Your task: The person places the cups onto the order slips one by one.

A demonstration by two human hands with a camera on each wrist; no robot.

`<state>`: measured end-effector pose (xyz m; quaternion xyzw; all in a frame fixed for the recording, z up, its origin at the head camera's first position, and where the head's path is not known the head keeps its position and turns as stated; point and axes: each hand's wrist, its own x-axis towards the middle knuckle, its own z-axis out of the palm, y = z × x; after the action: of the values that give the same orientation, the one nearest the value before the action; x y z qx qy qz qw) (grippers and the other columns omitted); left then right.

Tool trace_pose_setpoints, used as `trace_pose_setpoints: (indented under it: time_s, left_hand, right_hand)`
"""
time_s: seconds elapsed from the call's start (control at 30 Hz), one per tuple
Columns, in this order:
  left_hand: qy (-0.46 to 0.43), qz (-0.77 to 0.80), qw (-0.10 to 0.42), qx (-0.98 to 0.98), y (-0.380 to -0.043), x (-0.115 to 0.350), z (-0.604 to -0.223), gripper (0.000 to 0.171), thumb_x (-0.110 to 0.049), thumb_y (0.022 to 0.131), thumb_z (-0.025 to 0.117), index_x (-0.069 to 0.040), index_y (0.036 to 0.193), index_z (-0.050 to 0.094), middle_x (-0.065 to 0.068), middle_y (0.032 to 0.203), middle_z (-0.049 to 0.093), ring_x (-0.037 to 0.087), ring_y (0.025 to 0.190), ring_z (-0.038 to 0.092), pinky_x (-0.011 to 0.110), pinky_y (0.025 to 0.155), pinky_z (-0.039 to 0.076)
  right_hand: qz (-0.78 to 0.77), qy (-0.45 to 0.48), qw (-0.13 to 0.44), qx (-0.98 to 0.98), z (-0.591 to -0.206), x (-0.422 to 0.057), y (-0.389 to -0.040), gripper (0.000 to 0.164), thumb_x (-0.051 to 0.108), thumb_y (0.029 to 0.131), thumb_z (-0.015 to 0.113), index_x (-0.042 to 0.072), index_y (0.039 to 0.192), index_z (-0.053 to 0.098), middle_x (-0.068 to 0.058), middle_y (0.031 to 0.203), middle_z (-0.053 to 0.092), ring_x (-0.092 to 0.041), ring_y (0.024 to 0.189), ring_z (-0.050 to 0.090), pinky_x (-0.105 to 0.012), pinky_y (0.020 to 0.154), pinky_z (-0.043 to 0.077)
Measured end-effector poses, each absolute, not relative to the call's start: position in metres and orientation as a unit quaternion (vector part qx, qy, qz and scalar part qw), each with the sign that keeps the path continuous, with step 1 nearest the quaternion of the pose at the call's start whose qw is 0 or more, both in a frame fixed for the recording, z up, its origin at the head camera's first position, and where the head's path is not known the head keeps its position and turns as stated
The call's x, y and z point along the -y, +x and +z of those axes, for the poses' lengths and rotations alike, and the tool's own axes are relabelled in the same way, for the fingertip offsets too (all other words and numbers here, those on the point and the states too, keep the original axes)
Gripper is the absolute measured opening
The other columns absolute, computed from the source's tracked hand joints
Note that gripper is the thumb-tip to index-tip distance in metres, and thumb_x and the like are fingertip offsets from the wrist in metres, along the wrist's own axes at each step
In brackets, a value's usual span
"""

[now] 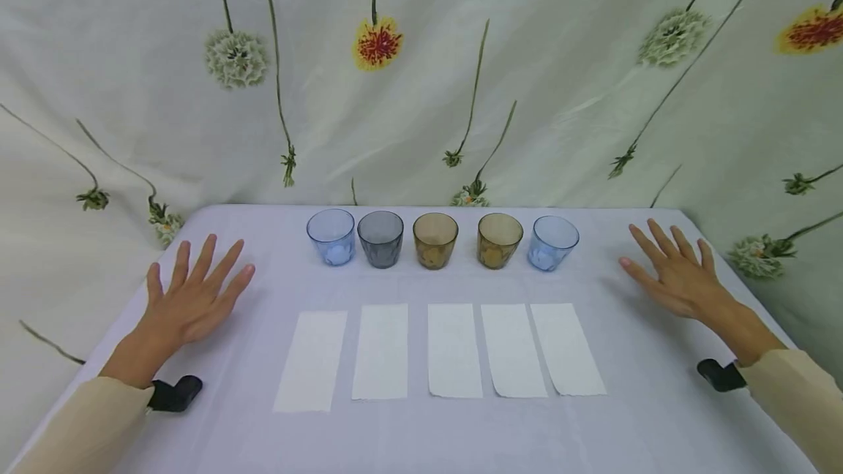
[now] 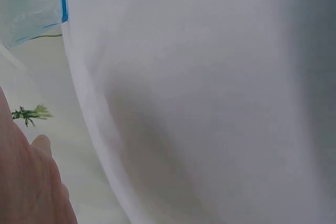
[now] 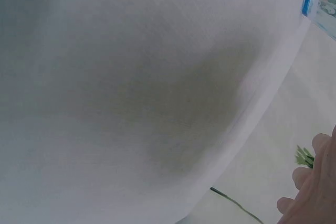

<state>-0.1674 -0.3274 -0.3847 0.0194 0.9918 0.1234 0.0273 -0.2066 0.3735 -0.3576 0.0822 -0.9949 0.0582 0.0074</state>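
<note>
Several glass tumblers stand upright in a row toward the table's back edge: a blue glass at the left end, a grey glass, two amber glasses and another blue glass at the right end. In front of them lies a row of white paper strips. My left hand, fingers spread, is over the table's left side, apart from the glasses. On the right side, my right hand is likewise spread with nothing in it. Each wrist view catches the nearer blue glass in an upper corner.
A white cloth covers the table. Behind it hangs a pale curtain printed with flowers and stems. Black wrist devices sit at both cream sleeves.
</note>
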Motion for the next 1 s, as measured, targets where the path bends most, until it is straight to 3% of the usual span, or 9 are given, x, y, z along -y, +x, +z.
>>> trace_pose_setpoints:
  time_s: [0.37,1.0]
  left_hand:
    - [0.019,0.126,0.036,-0.991,-0.171,0.322,-0.38,0.077,-0.067,0.101,0.017,-0.024,0.162,-0.005,0.018,0.164,-0.023,0.05,0.143,-0.031,0.076,0.102,-0.025]
    - [0.043,0.156,0.065,-0.985,-0.167,0.295,-0.371,0.073,-0.063,0.103,0.019,-0.025,0.162,-0.001,0.019,0.167,-0.011,0.05,0.145,-0.029,0.077,0.104,-0.021]
  right_hand:
    - [0.067,0.085,0.022,0.994,-0.359,-0.378,-0.204,0.077,0.056,0.104,0.035,0.017,0.162,0.003,-0.025,0.165,0.002,-0.058,0.147,0.001,-0.078,0.109,-0.009]
    - [0.105,0.098,0.033,0.989,-0.355,-0.367,-0.209,0.075,0.054,0.104,0.037,0.017,0.162,0.008,-0.024,0.166,0.003,-0.057,0.148,-0.001,-0.076,0.11,-0.011]
